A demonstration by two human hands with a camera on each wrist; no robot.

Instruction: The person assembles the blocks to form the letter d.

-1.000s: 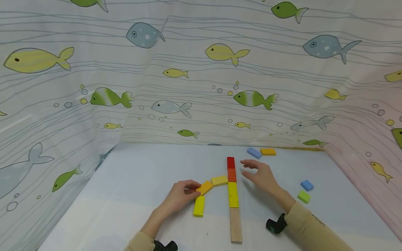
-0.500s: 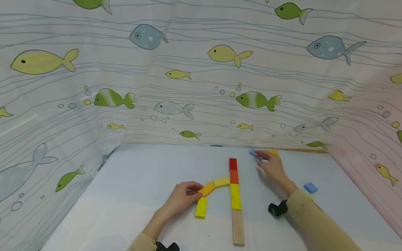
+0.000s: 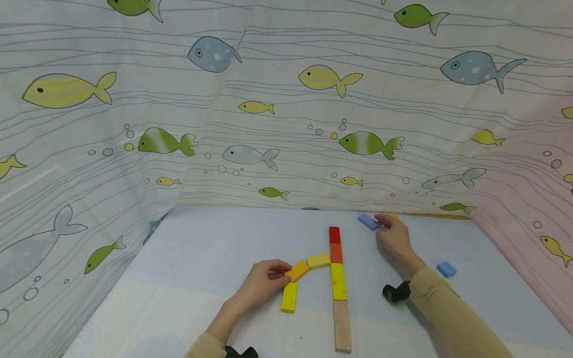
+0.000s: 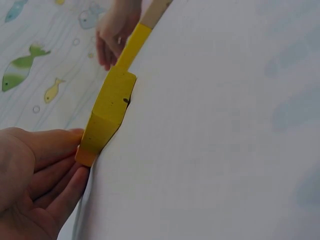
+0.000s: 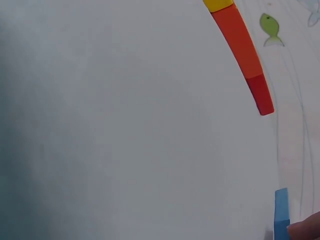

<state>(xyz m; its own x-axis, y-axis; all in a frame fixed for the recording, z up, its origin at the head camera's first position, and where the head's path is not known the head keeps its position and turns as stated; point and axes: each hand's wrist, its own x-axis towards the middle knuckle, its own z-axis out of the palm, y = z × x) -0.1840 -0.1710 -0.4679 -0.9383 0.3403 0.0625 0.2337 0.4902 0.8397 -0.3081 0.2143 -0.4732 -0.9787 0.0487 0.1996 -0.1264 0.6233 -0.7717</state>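
At the left, my left hand [image 3: 264, 281] pinches the end of an orange block [image 3: 297, 271]. This block lies between a pale yellow block [image 3: 318, 260] and a bright yellow block [image 3: 289, 297]. Right of them runs a straight row: a red block [image 3: 334, 234], an orange-red block [image 3: 335, 253], a yellow block [image 3: 338, 281] and a plain wood block [image 3: 342, 325]. At the back, my right hand [image 3: 396, 241] has its fingers and thumb apart beside a blue block [image 3: 368, 222]; a fingertip [image 5: 304, 229] appears against blue in the right wrist view. An orange-yellow block [image 3: 396, 217] is mostly hidden behind this hand.
Another blue block [image 3: 446, 269] lies at the right, with a green block [image 3: 449, 284] almost covered by the right sleeve [image 3: 447, 308]. A fish-patterned curtain [image 3: 291, 124] encloses the back and sides of the white table [image 3: 233, 226].
My right hand has reached from beside the red block to the back blocks, then shifted slightly right along the blue one. The left hand has stayed at the orange block. The view has shifted slightly.
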